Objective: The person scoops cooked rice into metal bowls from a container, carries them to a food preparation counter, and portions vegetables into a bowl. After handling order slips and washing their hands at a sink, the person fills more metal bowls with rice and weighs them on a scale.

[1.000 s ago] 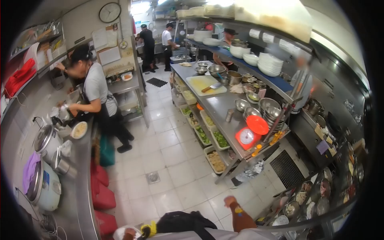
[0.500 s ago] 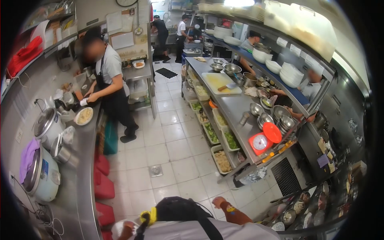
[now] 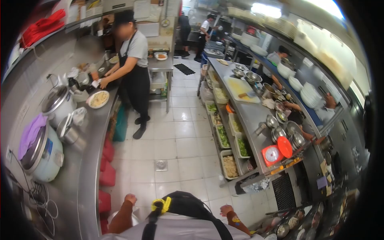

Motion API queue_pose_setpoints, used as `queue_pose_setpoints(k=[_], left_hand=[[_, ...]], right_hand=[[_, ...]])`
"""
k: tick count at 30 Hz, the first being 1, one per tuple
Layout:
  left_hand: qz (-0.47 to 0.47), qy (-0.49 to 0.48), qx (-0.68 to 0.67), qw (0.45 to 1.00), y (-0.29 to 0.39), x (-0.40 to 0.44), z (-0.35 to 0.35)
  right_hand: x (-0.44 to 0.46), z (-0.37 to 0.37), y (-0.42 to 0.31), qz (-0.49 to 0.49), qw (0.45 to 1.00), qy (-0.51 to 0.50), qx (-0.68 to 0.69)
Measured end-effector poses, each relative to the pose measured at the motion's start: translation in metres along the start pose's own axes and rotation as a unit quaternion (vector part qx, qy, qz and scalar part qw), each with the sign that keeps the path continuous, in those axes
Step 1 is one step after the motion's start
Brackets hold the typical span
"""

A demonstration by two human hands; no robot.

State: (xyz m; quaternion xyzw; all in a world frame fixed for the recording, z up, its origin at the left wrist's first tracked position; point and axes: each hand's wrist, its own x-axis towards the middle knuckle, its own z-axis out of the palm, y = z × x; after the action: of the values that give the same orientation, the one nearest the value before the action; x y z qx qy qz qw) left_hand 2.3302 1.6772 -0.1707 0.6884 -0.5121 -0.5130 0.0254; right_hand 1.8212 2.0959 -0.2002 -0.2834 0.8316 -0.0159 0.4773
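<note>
Lower frame: left hand (image 3: 131,199) and right hand (image 3: 227,211) hang well apart, fingers loosely curled. Nothing shows in the right; whether the left grips anything cannot be told. A white object (image 3: 134,217) sits near it, lower left. Advisable: keep both hands close in, clear of the counter (image 3: 76,180). Wall sheet (image 3: 149,29), top centre: writing illegible.
</note>
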Motion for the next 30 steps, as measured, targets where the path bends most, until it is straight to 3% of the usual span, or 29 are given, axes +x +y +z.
queue_pose_setpoints(k=[3, 6, 9, 11, 12, 14, 16, 17, 18, 19, 20, 21, 22, 23, 26, 27, 28, 30], left_hand=[[-0.021, -0.031, -0.084, 0.996, 0.016, -0.021, 0.012], [-0.035, -0.046, -0.154, 0.986, 0.026, -0.025, 0.028], [-0.024, -0.039, -0.185, 0.982, 0.060, -0.027, 0.029], [0.021, -0.009, -0.191, 0.981, 0.086, -0.024, 0.028], [0.047, 0.014, -0.199, 0.979, 0.098, -0.024, 0.026], [0.085, 0.065, -0.122, 0.987, 0.116, -0.007, 0.023], [0.194, 0.249, 0.063, 0.947, 0.140, -0.013, 0.012], [0.226, 0.282, 0.120, 0.925, 0.148, 0.000, 0.004], [0.255, 0.312, 0.176, 0.898, 0.154, 0.023, -0.006], [0.206, 0.241, 0.256, 0.913, 0.175, 0.037, -0.023], [0.146, 0.126, 0.029, 0.981, 0.215, -0.021, -0.036], [0.248, 0.151, 0.188, 0.938, 0.211, 0.057, -0.053], [0.190, 0.190, 0.117, 0.956, 0.254, 0.021, -0.068], [0.231, 0.188, 0.059, 0.953, 0.281, 0.020, -0.084], [0.207, 0.115, -0.189, 0.953, 0.374, -0.047, -0.119], [0.204, 0.114, -0.242, 0.942, 0.396, -0.044, -0.130], [0.208, 0.103, -0.259, 0.938, 0.413, -0.026, -0.147], [0.209, 0.100, -0.315, 0.920, 0.445, -0.018, -0.167]], right_hand=[[0.046, 0.037, 0.060, -0.081, 0.993, 0.057, 0.066], [0.052, 0.042, 0.077, -0.081, 0.993, 0.023, 0.084], [0.060, 0.044, 0.097, -0.132, 0.990, 0.011, -0.038], [-0.002, 0.006, 0.052, -0.136, 0.950, 0.012, -0.280], [-0.015, -0.002, 0.042, -0.137, 0.935, 0.011, -0.326], [-0.034, -0.013, 0.031, -0.134, 0.924, 0.011, -0.358], [-0.039, -0.016, 0.034, -0.139, 0.921, 0.013, -0.365], [-0.038, -0.017, 0.038, -0.140, 0.919, 0.014, -0.368], [-0.037, -0.017, 0.045, -0.147, 0.921, 0.010, -0.361], [-0.037, -0.018, 0.054, -0.154, 0.922, 0.004, -0.355], [-0.035, -0.019, 0.062, -0.160, 0.923, -0.002, -0.350], [-0.038, -0.024, 0.066, -0.170, 0.908, -0.003, -0.382], [-0.042, -0.028, 0.070, -0.180, 0.892, -0.002, -0.414], [-0.045, -0.036, 0.073, -0.189, 0.876, 0.002, -0.444], [-0.059, -0.056, 0.076, -0.156, 0.886, 0.006, -0.437], [-0.048, -0.056, 0.085, -0.121, 0.925, -0.006, -0.362], [-0.026, -0.047, 0.102, -0.051, 0.980, -0.019, -0.191], [0.006, -0.028, 0.134, 0.102, 0.986, -0.004, 0.132]])
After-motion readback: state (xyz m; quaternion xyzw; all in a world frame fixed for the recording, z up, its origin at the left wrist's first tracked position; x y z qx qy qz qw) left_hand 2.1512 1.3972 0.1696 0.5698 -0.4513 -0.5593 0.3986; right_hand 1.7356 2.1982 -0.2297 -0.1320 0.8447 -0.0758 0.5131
